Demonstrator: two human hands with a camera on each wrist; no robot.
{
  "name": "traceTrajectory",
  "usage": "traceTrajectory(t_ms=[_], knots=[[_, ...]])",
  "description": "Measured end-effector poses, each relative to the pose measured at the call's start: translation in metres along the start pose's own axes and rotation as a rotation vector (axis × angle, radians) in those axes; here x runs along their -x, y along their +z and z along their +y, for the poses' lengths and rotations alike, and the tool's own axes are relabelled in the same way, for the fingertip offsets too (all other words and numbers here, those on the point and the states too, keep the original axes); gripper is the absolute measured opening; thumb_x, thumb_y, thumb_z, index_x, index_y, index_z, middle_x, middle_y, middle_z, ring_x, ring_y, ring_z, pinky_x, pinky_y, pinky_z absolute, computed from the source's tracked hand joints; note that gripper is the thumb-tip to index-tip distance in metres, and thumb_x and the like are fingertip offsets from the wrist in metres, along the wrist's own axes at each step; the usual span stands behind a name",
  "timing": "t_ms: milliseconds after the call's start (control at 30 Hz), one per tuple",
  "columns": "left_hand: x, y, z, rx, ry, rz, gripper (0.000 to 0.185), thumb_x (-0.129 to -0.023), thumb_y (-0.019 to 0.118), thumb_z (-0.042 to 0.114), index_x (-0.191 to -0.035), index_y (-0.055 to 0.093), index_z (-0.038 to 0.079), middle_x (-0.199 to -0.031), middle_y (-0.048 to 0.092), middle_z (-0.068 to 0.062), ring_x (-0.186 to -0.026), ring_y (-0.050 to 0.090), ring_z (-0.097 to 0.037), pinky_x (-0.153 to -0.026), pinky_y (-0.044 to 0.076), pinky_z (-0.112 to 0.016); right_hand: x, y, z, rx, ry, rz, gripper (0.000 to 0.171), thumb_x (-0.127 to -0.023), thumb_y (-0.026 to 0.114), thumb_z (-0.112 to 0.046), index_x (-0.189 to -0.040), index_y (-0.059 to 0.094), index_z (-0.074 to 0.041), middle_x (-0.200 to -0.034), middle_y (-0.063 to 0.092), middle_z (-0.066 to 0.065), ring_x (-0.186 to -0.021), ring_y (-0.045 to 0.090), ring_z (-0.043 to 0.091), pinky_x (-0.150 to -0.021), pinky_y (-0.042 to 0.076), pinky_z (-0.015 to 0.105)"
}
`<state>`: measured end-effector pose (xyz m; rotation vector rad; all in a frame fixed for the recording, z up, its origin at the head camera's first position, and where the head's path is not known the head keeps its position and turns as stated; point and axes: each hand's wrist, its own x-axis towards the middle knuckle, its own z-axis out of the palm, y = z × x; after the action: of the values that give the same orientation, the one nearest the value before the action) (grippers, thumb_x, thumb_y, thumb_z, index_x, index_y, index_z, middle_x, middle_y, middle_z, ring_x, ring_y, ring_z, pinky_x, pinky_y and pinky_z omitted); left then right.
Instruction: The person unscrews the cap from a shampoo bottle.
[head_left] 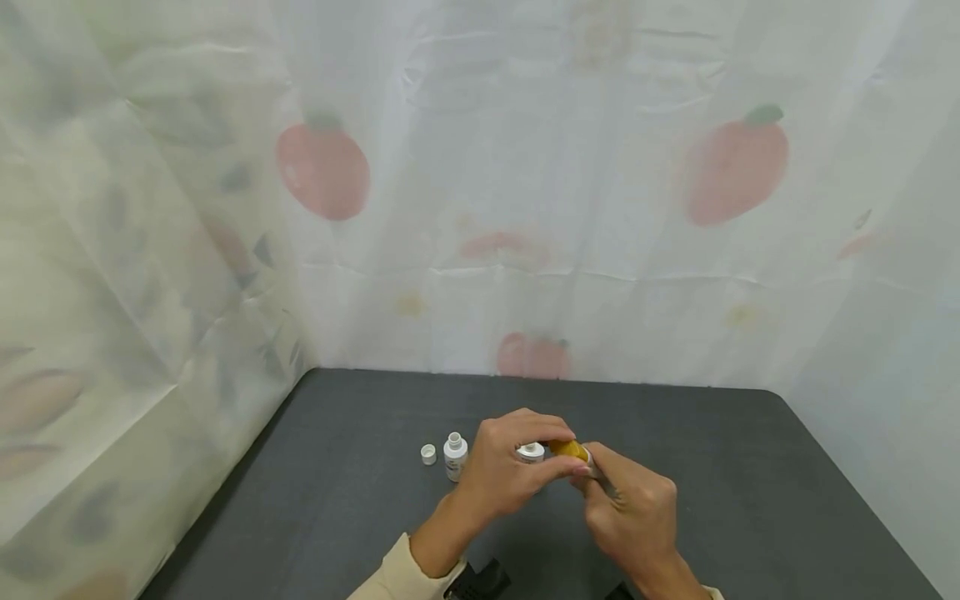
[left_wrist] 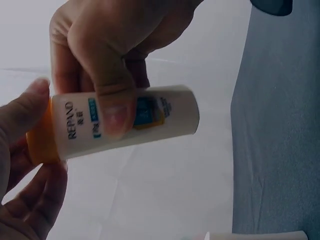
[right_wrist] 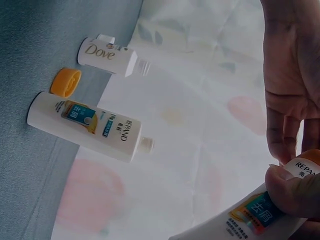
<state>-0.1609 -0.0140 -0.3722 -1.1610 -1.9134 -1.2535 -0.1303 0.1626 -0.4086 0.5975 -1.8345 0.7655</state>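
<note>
**Both hands meet on a small orange-capped bottle above the dark surface**

The two hands come together over the near middle of the dark surface (head_left: pixel 750 467), forearms angled inward from the lower edge of the head view. Between them is a small white bottle (left_wrist: pixel 150 117) with an orange cap (head_left: pixel 567 449), lying roughly level in the air, clear of the surface. The right hand (head_left: pixel 633 512) has its grip clamped on the bottle's body, thumb pressed across the label and fingers curled behind it. The left hand (head_left: pixel 510 467) reaches over from the other side, its fingertips and thumb closed on the cap end.

On the surface just beyond the hands stand two uncapped bottles: a white Dove bottle (right_wrist: pixel 107 57) and a second labelled bottle (right_wrist: pixel 85 125) of the same kind as the held one. A loose orange cap (right_wrist: pixel 66 82) lies between them, and a small white cap (head_left: pixel 428 454) sits left of the Dove bottle.
</note>
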Motion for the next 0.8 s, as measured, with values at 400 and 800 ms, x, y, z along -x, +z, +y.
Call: traceTrajectory(t_ms=[400,800], knots=[[0.0089,0.0017,0.0074,-0.111,-0.016,-0.033,0.024,-0.09,0.082,0.014,-0.113,0.078,0.005,-0.11,0.079,-0.007,-0.101,0.074,-0.016,-0.092,0.058,-0.019,0.0013,-0.0027,-0.0008,0.019,0.072,-0.069,0.014,-0.078,0.087,-0.009,-0.088,0.077,-0.01,-0.067,0.073,0.0,-0.047,0.054,0.001,-0.049,0.048,0.016],[0.0099,0.003,0.0086,-0.051,-0.095,0.005,0.016,-0.091,0.082,0.014,-0.105,0.076,0.008,-0.103,0.076,-0.004,-0.091,0.071,-0.012,-0.079,0.059,-0.016,0.0015,-0.0039,-0.0067,0.028,0.041,-0.067,0.01,-0.088,0.083,-0.018,-0.09,0.077,-0.01,-0.067,0.072,-0.004,-0.048,0.054,0.0,-0.049,0.046,0.014]])
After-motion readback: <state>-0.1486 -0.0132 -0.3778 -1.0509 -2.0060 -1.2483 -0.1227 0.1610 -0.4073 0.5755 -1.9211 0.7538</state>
